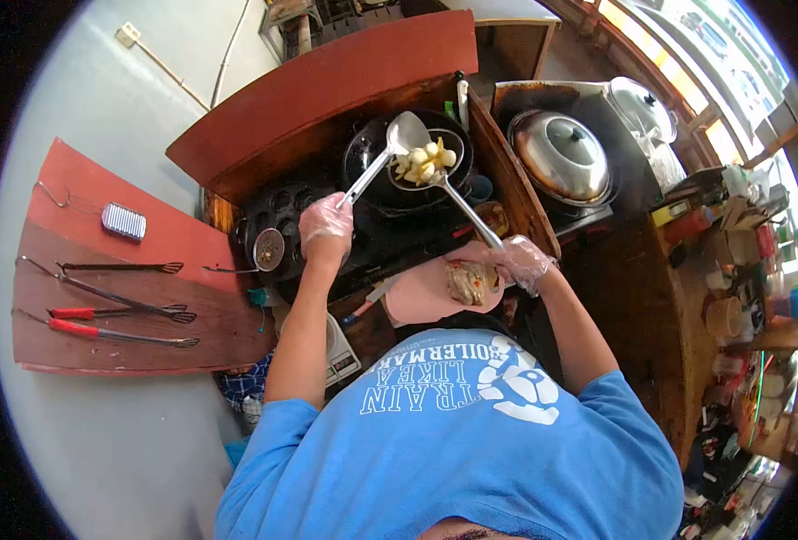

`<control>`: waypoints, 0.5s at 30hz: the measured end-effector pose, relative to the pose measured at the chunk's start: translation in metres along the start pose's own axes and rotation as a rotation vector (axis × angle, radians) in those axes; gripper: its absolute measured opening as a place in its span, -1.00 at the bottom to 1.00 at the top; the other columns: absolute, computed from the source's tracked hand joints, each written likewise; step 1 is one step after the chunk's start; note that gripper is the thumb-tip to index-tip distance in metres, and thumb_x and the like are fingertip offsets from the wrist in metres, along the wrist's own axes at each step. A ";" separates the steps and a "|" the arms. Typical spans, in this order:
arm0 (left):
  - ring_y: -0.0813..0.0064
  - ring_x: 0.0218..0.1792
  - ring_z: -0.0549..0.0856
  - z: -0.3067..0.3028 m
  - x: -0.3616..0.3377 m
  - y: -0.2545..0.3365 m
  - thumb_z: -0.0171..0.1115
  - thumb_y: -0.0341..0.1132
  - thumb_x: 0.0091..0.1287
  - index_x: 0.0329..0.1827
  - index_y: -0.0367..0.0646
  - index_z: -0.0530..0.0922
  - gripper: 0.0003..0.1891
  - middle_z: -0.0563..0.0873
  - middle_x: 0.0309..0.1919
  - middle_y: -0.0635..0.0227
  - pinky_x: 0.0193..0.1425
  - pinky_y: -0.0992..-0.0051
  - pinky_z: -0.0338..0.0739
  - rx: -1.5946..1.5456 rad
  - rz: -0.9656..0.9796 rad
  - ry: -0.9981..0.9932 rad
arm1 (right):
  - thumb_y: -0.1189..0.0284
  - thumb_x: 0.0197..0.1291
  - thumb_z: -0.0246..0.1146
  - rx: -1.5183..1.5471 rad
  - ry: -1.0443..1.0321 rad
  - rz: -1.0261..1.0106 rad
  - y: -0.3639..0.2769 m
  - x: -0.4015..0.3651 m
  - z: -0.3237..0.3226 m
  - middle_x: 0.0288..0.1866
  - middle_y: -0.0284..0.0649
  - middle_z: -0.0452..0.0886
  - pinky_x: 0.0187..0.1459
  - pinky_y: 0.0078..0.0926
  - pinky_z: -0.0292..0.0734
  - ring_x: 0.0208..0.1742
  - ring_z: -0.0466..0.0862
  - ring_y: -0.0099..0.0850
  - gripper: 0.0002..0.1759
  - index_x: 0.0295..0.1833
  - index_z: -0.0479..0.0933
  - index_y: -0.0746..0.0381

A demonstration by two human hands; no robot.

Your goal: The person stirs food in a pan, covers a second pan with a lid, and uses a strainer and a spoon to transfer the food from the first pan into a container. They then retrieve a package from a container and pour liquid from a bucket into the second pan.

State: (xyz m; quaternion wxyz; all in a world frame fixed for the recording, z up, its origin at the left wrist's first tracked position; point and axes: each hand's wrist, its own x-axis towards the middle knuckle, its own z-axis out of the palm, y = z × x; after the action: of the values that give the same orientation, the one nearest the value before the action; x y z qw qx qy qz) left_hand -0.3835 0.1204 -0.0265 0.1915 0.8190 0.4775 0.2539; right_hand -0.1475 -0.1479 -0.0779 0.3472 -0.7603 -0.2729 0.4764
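Observation:
My left hand [326,222], in a clear plastic glove, is closed around the handle of a metal spatula [407,132]. The spatula's blade is tilted against pale yellow food chunks [427,164]. These chunks lie in a round metal skimmer [457,144], which is over a dark wok [359,155]. Also gloved, my right hand [521,264] grips the skimmer's long handle. Just below that hand, a pink sheet or tray [412,295] carries a food portion with orange bits [467,283], possibly in clear wrapping.
A lidded pan [561,157] and a lidded pot [640,106] stand to the right. On the left board [129,346] hang tongs [120,335] and a grater [124,221]. A moulded pan [282,205], a small strainer [268,249] and a scale [341,357] are nearer.

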 end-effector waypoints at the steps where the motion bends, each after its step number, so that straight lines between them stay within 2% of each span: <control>1: 0.09 -0.35 0.76 0.001 -0.001 -0.003 0.22 -0.17 0.38 -0.07 -0.06 0.75 -0.76 0.77 -0.30 0.08 -0.21 0.19 0.64 0.153 0.144 0.102 | 0.11 0.24 0.36 0.013 -0.020 -0.005 0.012 0.007 0.001 -0.68 -0.23 0.48 -0.54 -0.28 0.39 -0.64 0.48 -0.42 -0.47 -0.54 0.52 0.36; 2: 0.04 -0.33 0.75 -0.010 -0.005 0.003 0.19 -0.21 0.40 0.01 -0.04 0.72 -0.75 0.76 -0.31 0.10 -0.19 0.12 0.64 0.218 0.305 0.132 | 0.13 0.22 0.39 0.042 -0.028 -0.014 0.012 0.006 0.002 -0.69 -0.26 0.46 -0.56 -0.32 0.36 -0.65 0.45 -0.45 -0.48 -0.56 0.51 0.34; 3: 0.04 -0.33 0.75 -0.010 -0.004 0.003 0.19 -0.21 0.40 0.01 -0.04 0.72 -0.75 0.76 -0.31 0.10 -0.19 0.12 0.64 0.221 0.311 0.123 | 0.13 0.22 0.39 0.051 -0.027 -0.009 0.013 0.005 0.004 -0.69 -0.26 0.46 -0.56 -0.32 0.36 -0.65 0.45 -0.45 -0.48 -0.56 0.51 0.34; 5: 0.04 -0.26 0.75 -0.012 -0.003 0.000 0.20 -0.22 0.40 -0.03 -0.06 0.74 -0.77 0.75 -0.36 0.11 -0.10 0.12 0.64 0.317 0.255 0.164 | 0.15 0.20 0.42 0.119 -0.031 -0.020 0.012 0.001 0.006 -0.68 -0.30 0.45 -0.58 -0.37 0.33 -0.66 0.41 -0.48 -0.51 -0.57 0.51 0.31; 6: 0.03 -0.21 0.75 -0.009 0.001 -0.007 0.20 -0.21 0.40 -0.03 -0.09 0.74 -0.75 0.76 -0.32 0.09 -0.06 0.13 0.63 0.296 0.236 0.187 | 0.15 0.20 0.42 0.122 -0.031 -0.018 0.010 -0.001 0.006 -0.68 -0.30 0.45 -0.58 -0.37 0.33 -0.66 0.41 -0.48 -0.51 -0.57 0.51 0.31; 8: 0.03 -0.20 0.76 -0.014 0.006 -0.013 0.19 -0.21 0.40 -0.03 -0.11 0.74 -0.75 0.77 -0.29 0.07 -0.05 0.14 0.64 0.284 0.223 0.199 | 0.27 0.22 0.43 0.194 -0.042 -0.017 0.006 -0.006 0.005 -0.67 -0.36 0.45 -0.62 -0.50 0.30 -0.68 0.40 -0.55 -0.63 -0.52 0.50 0.23; 11: 0.02 -0.14 0.76 -0.020 0.006 -0.009 0.20 -0.23 0.39 -0.04 -0.18 0.73 -0.74 0.78 -0.18 0.01 0.01 0.15 0.63 0.266 0.124 0.176 | 0.28 0.22 0.42 0.238 -0.036 -0.010 0.002 -0.005 0.001 -0.67 -0.36 0.45 -0.63 -0.50 0.30 -0.68 0.40 -0.55 -0.62 -0.54 0.50 0.23; 12: 0.02 -0.13 0.75 -0.022 0.006 -0.009 0.20 -0.24 0.39 -0.04 -0.18 0.73 -0.74 0.78 -0.17 0.01 0.02 0.15 0.62 0.284 0.095 0.146 | 0.14 0.16 0.46 0.184 -0.014 0.009 -0.002 -0.008 -0.003 -0.62 -0.32 0.50 -0.56 -0.40 0.35 -0.62 0.42 -0.51 -0.55 -0.50 0.57 0.30; 15: 0.03 -0.11 0.75 -0.023 0.006 -0.014 0.22 -0.23 0.38 -0.05 -0.17 0.74 -0.74 0.78 -0.15 0.05 0.04 0.15 0.62 0.319 0.089 0.091 | 0.13 0.20 0.42 0.108 0.004 -0.025 -0.015 -0.012 -0.013 -0.61 -0.31 0.51 -0.53 -0.40 0.38 -0.61 0.42 -0.50 -0.56 -0.46 0.60 0.32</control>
State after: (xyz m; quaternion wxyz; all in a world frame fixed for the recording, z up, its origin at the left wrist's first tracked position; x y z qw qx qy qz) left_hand -0.4044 0.1342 -0.0151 0.0258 0.8470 0.4831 0.2202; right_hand -0.1414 -0.1506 -0.0555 0.3940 -0.7382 -0.2555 0.4844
